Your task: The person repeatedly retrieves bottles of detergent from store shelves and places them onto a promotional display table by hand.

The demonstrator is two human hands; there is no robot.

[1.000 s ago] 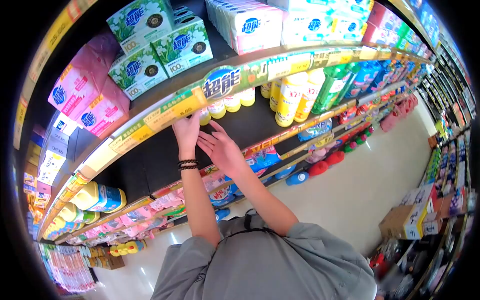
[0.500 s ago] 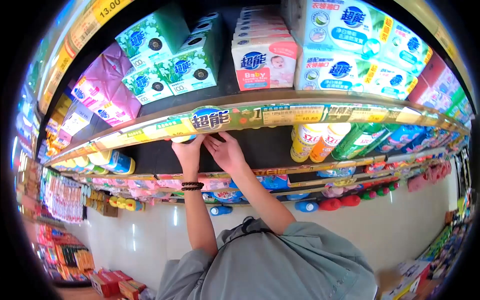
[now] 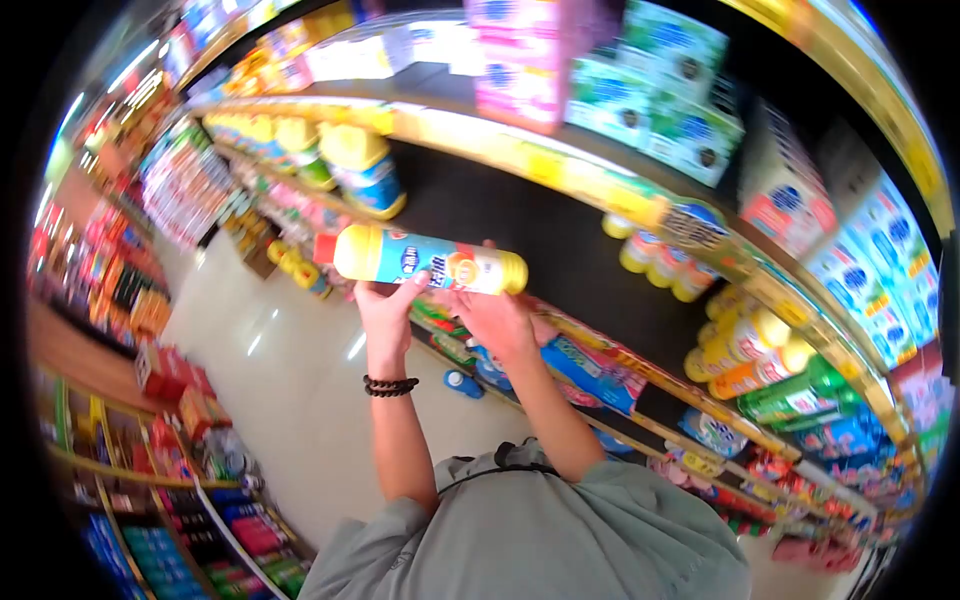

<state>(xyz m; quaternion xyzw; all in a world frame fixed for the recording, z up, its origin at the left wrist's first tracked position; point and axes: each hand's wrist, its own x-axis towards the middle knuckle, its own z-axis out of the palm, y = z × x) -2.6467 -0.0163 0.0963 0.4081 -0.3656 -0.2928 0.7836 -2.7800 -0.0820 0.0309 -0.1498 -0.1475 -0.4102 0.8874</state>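
A yellow plastic bottle [image 3: 385, 256] with a red cap [image 3: 326, 248] and a blue label lies sideways in front of me, cap to the left. My left hand [image 3: 384, 308] grips it from below near the cap end, thumb up on the label; a dark braided bracelet [image 3: 390, 386] circles that wrist. My right hand [image 3: 496, 318] holds the bottle near its base, with its fingers partly hidden behind it. The bottle is in front of a dark shelf [image 3: 520, 215], apart from the other bottles there.
Similar yellow-capped bottles [image 3: 360, 170] stand on the shelf to the left. Yellow, orange and green bottles [image 3: 765, 365] are at the right. Boxed goods [image 3: 690, 125] fill the shelf above, behind a price rail [image 3: 530, 155]. Red boxes [image 3: 172, 370] rest on the floor at left.
Both hands have come out from under the price rail, and the yellow bottle is now fully visible between them. My view has turned left along the aisle.
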